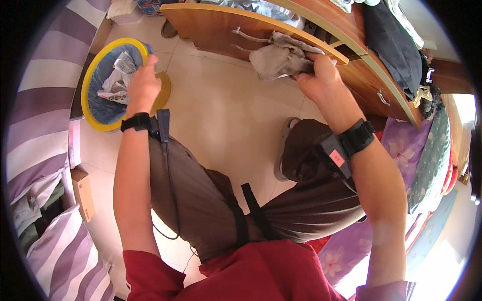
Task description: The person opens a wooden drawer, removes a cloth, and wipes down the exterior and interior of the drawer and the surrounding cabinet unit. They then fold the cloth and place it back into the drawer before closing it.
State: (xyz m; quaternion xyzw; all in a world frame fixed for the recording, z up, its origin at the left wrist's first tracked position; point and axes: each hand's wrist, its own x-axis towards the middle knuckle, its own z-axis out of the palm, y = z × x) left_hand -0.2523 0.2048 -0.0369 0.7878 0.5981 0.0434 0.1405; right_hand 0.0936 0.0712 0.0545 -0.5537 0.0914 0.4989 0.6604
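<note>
My left hand (pixel 145 84) grips the right side of a yellow-rimmed waste bin (pixel 86 88). A bluish liner covers the bin's inside, and crumpled plastic wrappers (pixel 116 82) lie in it. In my right hand (pixel 320 75) is a grey, soiled cloth (pixel 276 56), bunched and hanging in front of a wooden drawer (pixel 211 28). The drawer is pulled out, and clear plastic bags (pixel 260 11) show inside. Part of its metal handle (pixel 250 37) runs behind the cloth.
Dark clothes (pixel 391 49) hang over the cabinet's right part. A striped curtain (pixel 41 101) borders the left side, with a cardboard box (pixel 83 193) beside it on the tiled floor (pixel 226 109). Floral bedding (pixel 401 143) lies to the right. A cable (pixel 171 188) trails from my left wrist.
</note>
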